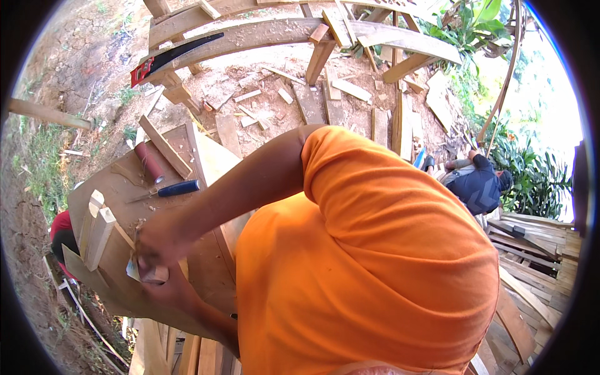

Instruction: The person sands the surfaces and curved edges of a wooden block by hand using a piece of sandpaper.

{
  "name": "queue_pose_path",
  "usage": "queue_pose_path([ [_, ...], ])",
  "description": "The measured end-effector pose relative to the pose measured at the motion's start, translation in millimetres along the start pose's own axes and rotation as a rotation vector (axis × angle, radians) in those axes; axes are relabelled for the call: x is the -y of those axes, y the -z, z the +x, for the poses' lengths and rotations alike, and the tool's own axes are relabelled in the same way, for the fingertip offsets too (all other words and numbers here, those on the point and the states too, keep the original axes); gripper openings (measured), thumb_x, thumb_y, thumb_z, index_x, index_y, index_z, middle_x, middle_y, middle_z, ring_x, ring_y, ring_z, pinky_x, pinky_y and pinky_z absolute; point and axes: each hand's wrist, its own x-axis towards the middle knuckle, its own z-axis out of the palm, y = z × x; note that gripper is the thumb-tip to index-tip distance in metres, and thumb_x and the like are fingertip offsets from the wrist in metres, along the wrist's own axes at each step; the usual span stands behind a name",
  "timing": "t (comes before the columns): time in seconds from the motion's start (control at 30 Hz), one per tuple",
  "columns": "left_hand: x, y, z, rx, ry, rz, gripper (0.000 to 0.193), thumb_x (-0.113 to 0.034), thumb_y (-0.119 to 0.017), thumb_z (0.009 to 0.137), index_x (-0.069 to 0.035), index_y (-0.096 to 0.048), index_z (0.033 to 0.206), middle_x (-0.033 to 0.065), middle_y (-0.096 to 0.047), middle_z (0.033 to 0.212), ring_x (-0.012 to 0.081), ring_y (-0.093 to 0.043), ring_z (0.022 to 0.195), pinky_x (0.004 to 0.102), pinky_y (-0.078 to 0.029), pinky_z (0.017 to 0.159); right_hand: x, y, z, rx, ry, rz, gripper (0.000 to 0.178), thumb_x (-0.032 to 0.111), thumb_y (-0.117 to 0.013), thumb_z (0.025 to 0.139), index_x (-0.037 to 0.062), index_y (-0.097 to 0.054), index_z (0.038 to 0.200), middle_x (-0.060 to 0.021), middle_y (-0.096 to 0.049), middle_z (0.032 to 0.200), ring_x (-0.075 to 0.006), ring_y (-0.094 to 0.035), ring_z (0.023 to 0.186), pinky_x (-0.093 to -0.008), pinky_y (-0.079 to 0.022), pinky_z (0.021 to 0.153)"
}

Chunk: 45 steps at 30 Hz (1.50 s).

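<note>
My right hand (164, 236) is closed, over a small pale wooden piece (160, 274) above the brown work board (206, 259). What the right fingers hold is blurred and hidden. Just below, my left hand (172, 292) is closed around that wooden piece, whose light end shows. A whitish edge pokes out beside the fingers; its kind is unclear. Close by on the board, pale wooden blocks (99, 237) lean together. Beyond my right hand lie a blue-handled tool with a thin blade (178, 188) and a reddish-brown roll (149, 162), resembling sandpaper.
A handsaw (178, 54) with a red handle rests on a long curved beam (262, 39) across the far side. Offcuts (287, 95) and shavings litter the ground. Another person (478, 184) in dark blue crouches at right, near stacked planks (531, 256).
</note>
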Motion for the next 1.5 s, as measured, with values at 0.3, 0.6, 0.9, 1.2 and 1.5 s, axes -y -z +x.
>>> queue_pose_path([
  [0.3, -1.9, 0.7, -7.1, 0.041, 0.100, -0.077, 0.045, -0.024, -0.086, 0.082, 0.003, -0.067, 0.111, 0.0144, -0.074, 0.106, 0.0235, -0.073, 0.093, 0.0380, -0.058, 0.083, 17.0, 6.0, -17.3, -0.034, 0.122, 0.286, 0.035, 0.037, -0.074, 0.088, 0.0032, -0.070, 0.083, -0.0169, -0.070, 0.090, -0.0350, -0.068, 0.084, -0.0429, -0.051, 0.070],
  [0.6, 5.0, 8.5, -46.6, 0.093, 0.315, -0.253, 0.065, -0.024, -0.095, 0.073, -0.002, -0.062, 0.124, 0.0157, -0.070, 0.118, 0.0250, -0.068, 0.108, 0.0393, -0.053, 0.097, -14.0, 4.7, -15.0, -0.377, 0.078, 0.560, 0.020, 0.021, -0.065, 0.101, 0.0106, -0.071, 0.116, -0.0054, -0.072, 0.111, -0.0175, -0.068, 0.094, -0.0314, -0.055, 0.084],
  [0.9, -17.7, 19.8, -65.0, 0.061, 0.190, -0.168, 0.061, -0.018, -0.094, 0.070, -0.002, -0.063, 0.119, 0.0138, -0.071, 0.109, 0.0245, -0.071, 0.100, 0.0371, -0.055, 0.087, 3.8, -1.2, -45.5, -0.092, -0.328, 0.892, 0.028, 0.035, -0.062, 0.105, 0.0076, -0.063, 0.108, 0.0006, -0.065, 0.102, -0.0046, -0.056, 0.084, -0.0234, -0.046, 0.074],
  [1.2, -64.0, 2.0, -59.4, -0.049, 0.431, -0.041, 0.055, -0.024, -0.091, 0.070, -0.004, -0.065, 0.114, 0.0175, -0.072, 0.099, 0.0379, -0.071, 0.092, 0.0427, -0.056, 0.079, -21.3, 24.9, -54.4, 0.001, -0.091, 0.261, 0.047, 0.039, -0.082, 0.084, 0.0071, -0.068, 0.115, -0.0135, -0.061, 0.116, -0.0300, -0.056, 0.118, -0.0390, -0.045, 0.099],
  [1.5, -92.4, -14.2, -61.1, -0.124, 0.610, 0.116, 0.057, -0.024, -0.092, 0.072, 0.000, -0.064, 0.116, 0.0164, -0.072, 0.104, 0.0303, -0.073, 0.095, 0.0403, -0.057, 0.082, -56.2, 57.8, -38.6, 0.042, -0.177, 0.513, 0.022, 0.013, -0.065, 0.099, 0.0068, -0.065, 0.120, -0.0044, -0.068, 0.094, -0.0139, -0.063, 0.081, -0.0288, -0.052, 0.071],
])
